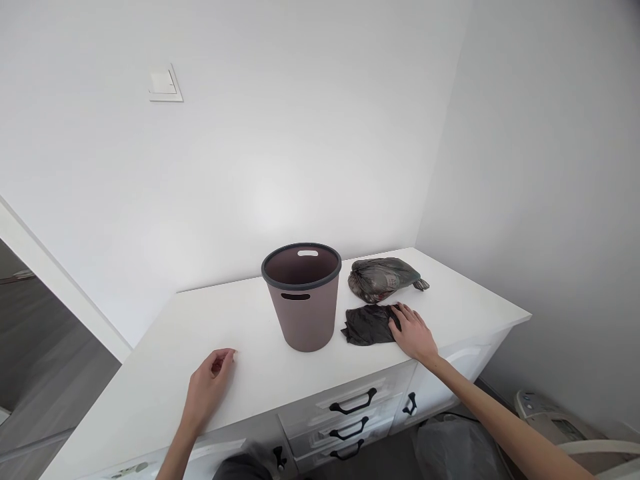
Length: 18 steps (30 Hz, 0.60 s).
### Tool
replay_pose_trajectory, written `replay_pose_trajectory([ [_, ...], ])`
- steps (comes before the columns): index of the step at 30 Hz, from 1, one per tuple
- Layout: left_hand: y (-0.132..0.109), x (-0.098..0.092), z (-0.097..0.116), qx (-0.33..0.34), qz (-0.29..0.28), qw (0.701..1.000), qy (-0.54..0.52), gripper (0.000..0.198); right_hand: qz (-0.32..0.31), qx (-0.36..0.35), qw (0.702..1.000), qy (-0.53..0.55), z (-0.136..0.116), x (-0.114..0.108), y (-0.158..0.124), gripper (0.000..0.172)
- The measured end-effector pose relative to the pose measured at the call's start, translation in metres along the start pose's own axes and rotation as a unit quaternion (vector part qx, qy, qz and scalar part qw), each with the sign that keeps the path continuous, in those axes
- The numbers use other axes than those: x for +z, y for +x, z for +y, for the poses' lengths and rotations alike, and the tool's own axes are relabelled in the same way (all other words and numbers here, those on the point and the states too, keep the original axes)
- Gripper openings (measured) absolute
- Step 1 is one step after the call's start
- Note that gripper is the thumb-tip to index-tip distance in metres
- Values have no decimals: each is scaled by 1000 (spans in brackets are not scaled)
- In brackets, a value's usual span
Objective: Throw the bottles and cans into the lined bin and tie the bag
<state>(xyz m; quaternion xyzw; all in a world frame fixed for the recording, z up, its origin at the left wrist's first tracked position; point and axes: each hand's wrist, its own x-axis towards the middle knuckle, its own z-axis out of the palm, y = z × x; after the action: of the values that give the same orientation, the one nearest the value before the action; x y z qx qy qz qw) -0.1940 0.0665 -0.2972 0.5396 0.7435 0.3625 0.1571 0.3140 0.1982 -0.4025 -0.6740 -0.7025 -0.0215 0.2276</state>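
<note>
A mauve trash bin (306,320) with a dark grey rim and two handle slots stands upright on the white cabinet top. To its right lies a folded black plastic bag (367,325). My right hand (414,333) rests on the right end of that bag, its fingers spread and touching the plastic. Behind the black bag sits a tied, translucent dark trash bag (383,277) with contents showing through. My left hand (210,383) is over the front left of the cabinet top, apart from the bin. Its thumb and forefinger are pinched together, with nothing visible in them.
The white cabinet (240,393) has drawers and doors with black handles (353,401). White walls stand behind and to the right, with a light switch (165,85) at upper left. A beige appliance (550,423) and a translucent plastic bag (455,447) are at the lower right.
</note>
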Motion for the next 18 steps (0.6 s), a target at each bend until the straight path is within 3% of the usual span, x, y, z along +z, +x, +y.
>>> replay_pose_trajectory([
  [18, -4, -3, 9, -13, 22, 1000, -17, 55, 3, 0, 1000, 12, 0, -2, -1, 60],
])
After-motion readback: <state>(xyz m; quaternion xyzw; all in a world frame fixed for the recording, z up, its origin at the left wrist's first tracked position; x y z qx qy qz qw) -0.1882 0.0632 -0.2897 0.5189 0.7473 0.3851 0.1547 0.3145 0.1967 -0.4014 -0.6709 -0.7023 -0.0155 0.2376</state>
